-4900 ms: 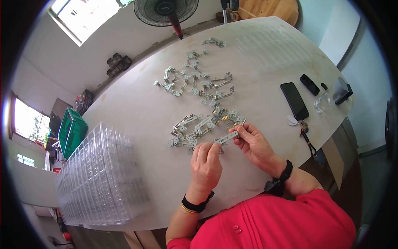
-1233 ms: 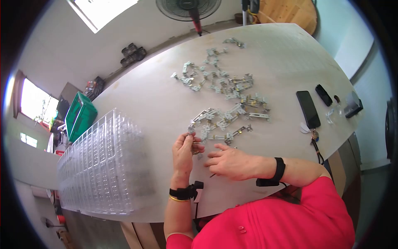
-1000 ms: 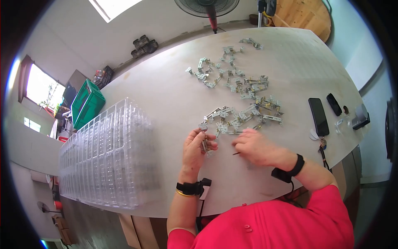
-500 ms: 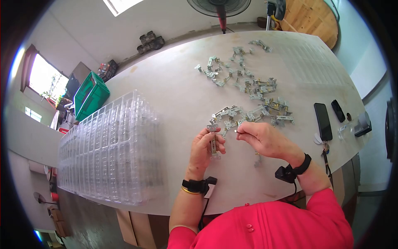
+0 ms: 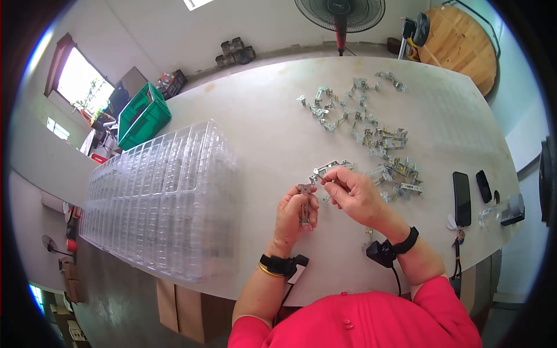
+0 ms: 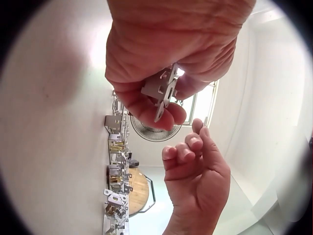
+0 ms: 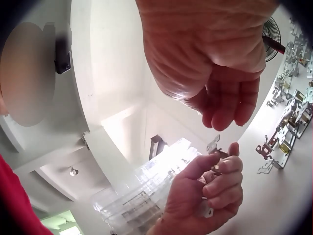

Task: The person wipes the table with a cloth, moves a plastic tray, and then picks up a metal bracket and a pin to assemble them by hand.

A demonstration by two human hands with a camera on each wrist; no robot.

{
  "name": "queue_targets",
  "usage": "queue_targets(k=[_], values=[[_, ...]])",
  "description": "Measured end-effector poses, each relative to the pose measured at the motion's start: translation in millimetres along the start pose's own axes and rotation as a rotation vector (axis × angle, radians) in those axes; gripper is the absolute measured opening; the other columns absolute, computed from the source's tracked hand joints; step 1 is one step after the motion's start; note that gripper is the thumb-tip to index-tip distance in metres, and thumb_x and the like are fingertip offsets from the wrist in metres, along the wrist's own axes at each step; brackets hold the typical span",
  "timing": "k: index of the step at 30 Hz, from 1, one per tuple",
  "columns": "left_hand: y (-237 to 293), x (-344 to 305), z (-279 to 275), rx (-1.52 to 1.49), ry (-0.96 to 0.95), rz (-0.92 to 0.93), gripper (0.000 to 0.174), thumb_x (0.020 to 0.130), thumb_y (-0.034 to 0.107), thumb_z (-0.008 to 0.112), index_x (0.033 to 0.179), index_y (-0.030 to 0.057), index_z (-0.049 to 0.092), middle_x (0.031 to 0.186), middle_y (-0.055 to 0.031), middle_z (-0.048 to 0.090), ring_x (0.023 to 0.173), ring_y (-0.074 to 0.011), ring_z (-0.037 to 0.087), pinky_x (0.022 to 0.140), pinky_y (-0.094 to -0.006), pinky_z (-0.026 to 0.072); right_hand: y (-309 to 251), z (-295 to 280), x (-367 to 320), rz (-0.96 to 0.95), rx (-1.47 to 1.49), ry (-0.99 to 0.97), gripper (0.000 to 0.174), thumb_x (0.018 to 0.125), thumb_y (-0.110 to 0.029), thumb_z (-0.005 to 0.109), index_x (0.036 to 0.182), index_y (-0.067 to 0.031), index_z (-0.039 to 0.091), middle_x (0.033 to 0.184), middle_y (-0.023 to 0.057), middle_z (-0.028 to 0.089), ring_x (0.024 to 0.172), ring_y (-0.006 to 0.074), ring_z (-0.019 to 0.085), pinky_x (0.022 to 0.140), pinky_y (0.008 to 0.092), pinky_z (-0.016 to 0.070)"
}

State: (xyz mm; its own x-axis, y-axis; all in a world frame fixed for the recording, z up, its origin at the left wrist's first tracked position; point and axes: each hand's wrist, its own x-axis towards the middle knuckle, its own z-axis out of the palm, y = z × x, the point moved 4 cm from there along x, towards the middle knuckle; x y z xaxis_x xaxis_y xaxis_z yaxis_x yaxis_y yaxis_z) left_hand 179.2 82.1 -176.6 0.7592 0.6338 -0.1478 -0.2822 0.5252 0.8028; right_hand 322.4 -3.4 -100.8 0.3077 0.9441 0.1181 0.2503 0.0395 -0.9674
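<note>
Metal bracket in hand: One pale metal bracket (image 5: 304,189) was gripped above the desk (image 5: 261,130), its flat end plate showing beyond the thumb. It appeared to be the piece being worked on; whether it was finished could not be told.
Left hand: The left hand (image 5: 288,216) was closed around the bracket, fingers curled and thumb pressed against it.
Right hand: The right hand (image 5: 361,200) was nearly closed, thumb and forefinger pinching a slender metal rod (image 5: 319,176). The rod was near the bracket but apart from it, suggesting that the two had not been joined.
Metal parts on the desk: Many similar metal parts (image 5: 400,168) lay loose in tangled clusters beyond the hands, some with brass-coloured pieces. Which had been handled and which awaited attention could not be told, though the number suggested that much could remain.
Clear plastic trays: A tall stack of clear plastic trays (image 5: 168,194) stood at the left of the desk. Glare and layered plastic hid whether any compartment was filled, so no finished count could be given.
Fan: The hub of the fan (image 5: 339,8) bore a small pale mark, too small to read.
Phone: The phone (image 5: 462,198) lay with a dark screen, showing no legible text.
Green crate: No writing could be made out on the green crate (image 5: 152,124), and no readable brand appeared on the metal parts or trays.
</note>
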Motion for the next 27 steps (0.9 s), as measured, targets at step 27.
queue_targets(k=[27], values=[[3.2, -7.4, 5.0, 0.362, 0.080, 0.206, 0.020, 0.102, 0.011, 0.053, 0.117, 0.0038, 0.063, 0.085, -0.0019, 0.064, 0.059, -0.0029, 0.049, 0.051, -0.0175, 0.0385, -8.0, 3.7, -19.0, 0.003, -0.308, 0.049, 0.016, 0.093, -0.012, 0.062, 0.107, -0.0049, 0.059, 0.069, 0.0133, 0.063, 0.062, 0.0303, 0.063, 0.057, 0.0379, 0.0471]])
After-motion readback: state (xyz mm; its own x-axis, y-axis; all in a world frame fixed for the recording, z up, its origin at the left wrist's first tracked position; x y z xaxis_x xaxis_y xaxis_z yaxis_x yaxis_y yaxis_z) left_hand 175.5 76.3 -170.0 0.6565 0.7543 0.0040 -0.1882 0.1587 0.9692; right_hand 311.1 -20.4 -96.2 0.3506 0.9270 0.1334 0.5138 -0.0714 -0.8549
